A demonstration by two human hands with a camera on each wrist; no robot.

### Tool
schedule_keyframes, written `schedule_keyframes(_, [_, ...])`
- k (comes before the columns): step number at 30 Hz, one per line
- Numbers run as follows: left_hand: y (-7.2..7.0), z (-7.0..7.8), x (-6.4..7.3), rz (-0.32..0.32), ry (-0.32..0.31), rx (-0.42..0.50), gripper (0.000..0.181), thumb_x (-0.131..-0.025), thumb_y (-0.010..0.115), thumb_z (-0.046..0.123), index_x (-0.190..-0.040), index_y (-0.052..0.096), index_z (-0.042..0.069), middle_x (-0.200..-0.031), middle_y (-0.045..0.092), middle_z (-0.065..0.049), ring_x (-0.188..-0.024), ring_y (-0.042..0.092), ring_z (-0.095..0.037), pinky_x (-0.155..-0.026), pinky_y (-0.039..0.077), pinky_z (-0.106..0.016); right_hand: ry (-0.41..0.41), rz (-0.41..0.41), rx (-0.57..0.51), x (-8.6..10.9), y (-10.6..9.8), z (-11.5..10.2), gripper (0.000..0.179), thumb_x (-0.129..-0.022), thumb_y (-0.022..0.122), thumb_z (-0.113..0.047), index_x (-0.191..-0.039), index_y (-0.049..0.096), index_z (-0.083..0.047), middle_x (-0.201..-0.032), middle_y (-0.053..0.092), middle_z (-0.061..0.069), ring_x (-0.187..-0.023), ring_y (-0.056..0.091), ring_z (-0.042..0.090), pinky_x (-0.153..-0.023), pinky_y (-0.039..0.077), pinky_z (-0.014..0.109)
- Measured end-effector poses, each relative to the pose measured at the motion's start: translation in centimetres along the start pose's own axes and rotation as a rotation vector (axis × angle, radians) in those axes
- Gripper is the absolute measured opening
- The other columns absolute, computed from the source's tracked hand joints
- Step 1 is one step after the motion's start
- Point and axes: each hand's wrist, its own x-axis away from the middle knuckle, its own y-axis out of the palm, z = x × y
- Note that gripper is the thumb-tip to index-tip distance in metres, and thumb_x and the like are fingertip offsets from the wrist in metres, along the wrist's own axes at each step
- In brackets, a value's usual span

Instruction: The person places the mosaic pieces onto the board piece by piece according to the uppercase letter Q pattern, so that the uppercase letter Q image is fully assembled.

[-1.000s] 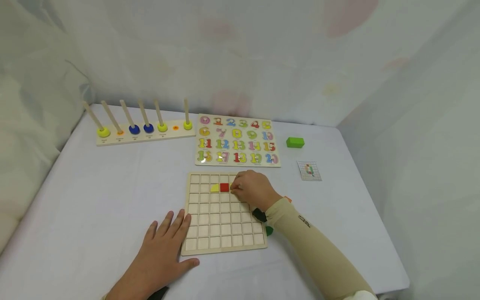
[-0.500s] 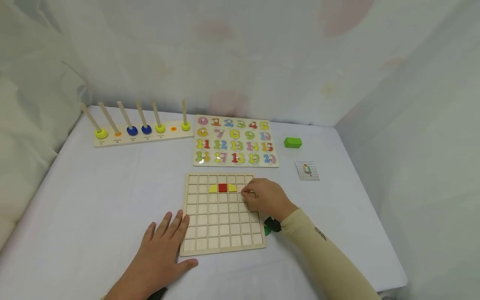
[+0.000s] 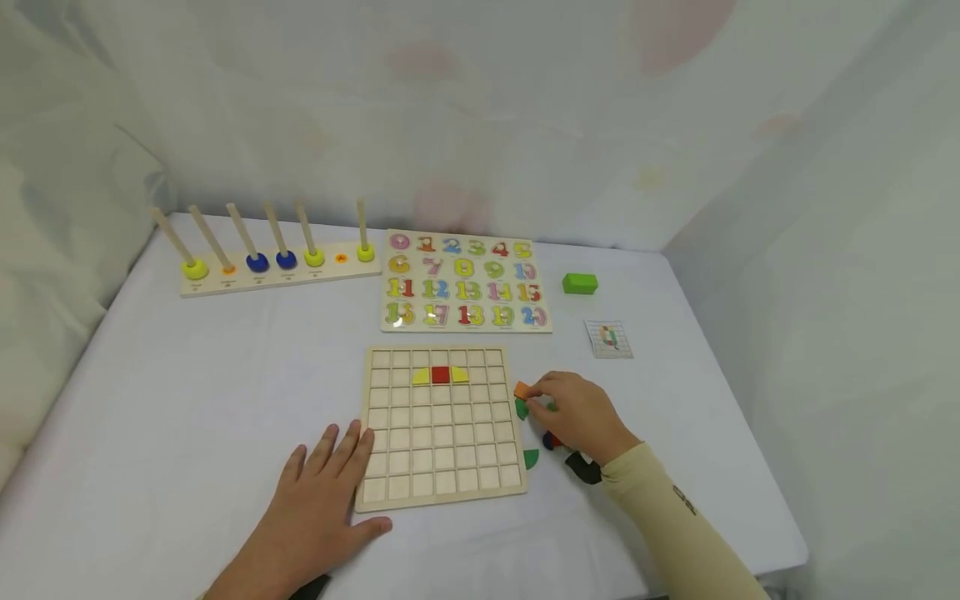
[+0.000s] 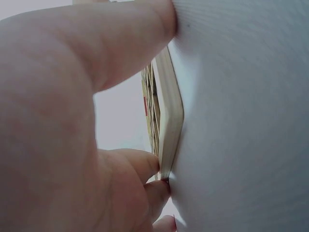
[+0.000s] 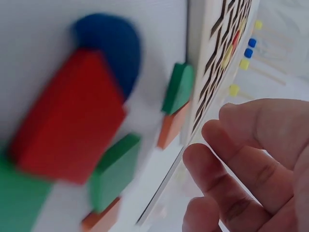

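A wooden grid board (image 3: pixel 442 502) lies on the white-covered table. Near its far side, one red square (image 3: pixel 440 375) sits in a row between two yellow pieces (image 3: pixel 422 376). The left hand (image 3: pixel 311 500) rests flat, fingertips at the board's left edge; the left wrist view shows them against its side. To the right of the board, the right hand (image 3: pixel 581 412) reaches over loose pieces, thumb and fingertips close by an orange piece (image 3: pixel 521 390). A green piece (image 3: pixel 521 408) lies just below that. The right wrist view shows these fingers loosely bent, with nothing between them.
More loose pieces lie around the right hand, including a red block (image 5: pixel 72 121), a blue piece (image 5: pixel 113 48) and a green quarter-round (image 3: pixel 531 458). Behind stand a peg abacus (image 3: pixel 285 279) and a number puzzle (image 3: pixel 467 279). A green block (image 3: pixel 580 284) and pattern card (image 3: pixel 608 340) are at right.
The right hand has let go of the right-hand yellow piece beside the red square and moved right, off the board, to the loose pieces. The left hand stays at the board's edge.
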Motion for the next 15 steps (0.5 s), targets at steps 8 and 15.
schedule_keyframes(8, [0.0,-0.1,-0.1,-0.013,-0.005,0.000,0.117,-0.082,0.079,0.071,-0.167,0.034,0.004,-0.172,0.029,-0.018,-0.158,0.022,-0.047,-0.118,0.017,-0.074,0.083,0.046,0.026,1.6,0.0,2.5,0.014,-0.095,0.082,-0.028,-0.106,0.084,-0.019,-0.100,0.073,-0.012,-0.092,0.068,0.013,-0.076,0.059,0.034])
schedule_keyframes(15, [0.1,-0.2,0.0,-0.012,-0.002,-0.002,0.117,-0.082,0.078,0.072,-0.167,0.034,0.004,-0.172,0.029,-0.018,-0.158,0.022,-0.047,-0.118,0.018,-0.073,0.085,0.116,0.063,2.9,0.2,4.7,0.019,-0.094,0.084,-0.019,-0.112,0.086,-0.014,-0.106,0.076,-0.002,-0.095,0.072,0.022,-0.068,0.061,0.034])
